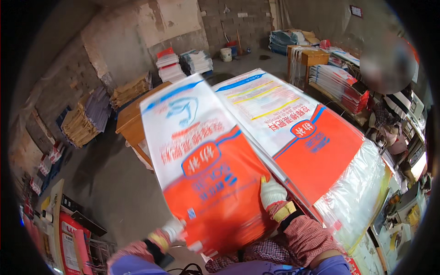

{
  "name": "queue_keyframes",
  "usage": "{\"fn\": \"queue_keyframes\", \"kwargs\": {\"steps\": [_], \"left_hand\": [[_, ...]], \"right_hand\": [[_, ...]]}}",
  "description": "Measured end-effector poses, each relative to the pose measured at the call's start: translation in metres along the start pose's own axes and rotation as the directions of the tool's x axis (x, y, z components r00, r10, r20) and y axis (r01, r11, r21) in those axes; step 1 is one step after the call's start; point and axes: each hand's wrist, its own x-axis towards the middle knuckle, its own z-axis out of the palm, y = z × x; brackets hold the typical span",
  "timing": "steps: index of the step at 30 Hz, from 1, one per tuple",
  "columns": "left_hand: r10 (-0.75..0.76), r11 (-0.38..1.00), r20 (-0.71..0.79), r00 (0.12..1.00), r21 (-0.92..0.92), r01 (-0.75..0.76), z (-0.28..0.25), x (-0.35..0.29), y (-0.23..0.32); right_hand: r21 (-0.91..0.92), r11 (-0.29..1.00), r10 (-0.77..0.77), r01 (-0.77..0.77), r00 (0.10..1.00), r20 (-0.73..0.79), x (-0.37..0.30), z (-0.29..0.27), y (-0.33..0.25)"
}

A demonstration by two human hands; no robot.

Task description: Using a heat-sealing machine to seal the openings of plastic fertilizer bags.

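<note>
A flat red-and-white printed sack point(201, 183) with blue bands is held tilted in front of me, its near end close to my body. My right hand point(273, 192), in a white knit glove with a yellowish thumb tip, is closed on its right edge, thumb on top. My left hand point(173, 230), also gloved, grips the lower left edge; its fingers are partly hidden and slightly blurred. Just right of the held sack lies a stack of like sacks point(316, 169), topped by one with the same red-and-white print. Clear plastic film point(355, 188) covers its near end.
A wooden table point(133, 119) stands behind the held sack. Sack bundles point(85, 117) line the left wall, with more piles point(169, 66) at the back. Another person point(389, 105) is at the far right beside a red-and-white stack point(339, 87). A cart point(73, 238) stands near left.
</note>
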Motion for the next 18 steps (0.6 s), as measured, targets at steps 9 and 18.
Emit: {"fn": "queue_keyframes", "kwargs": {"steps": [9,18], "left_hand": [[-0.212,0.972,0.259,0.942,-0.043,0.23,0.097,-0.017,0.045],[-0.142,0.59,0.381,0.914,0.774,-0.231,0.107,0.055,0.068]], "right_hand": [[0.301,0.922,-0.083,0.242,0.886,-0.457,0.02,0.118,0.102],[-0.709,0.702,-0.456,-0.076,0.716,-0.529,-0.039,0.088,0.123]]}}
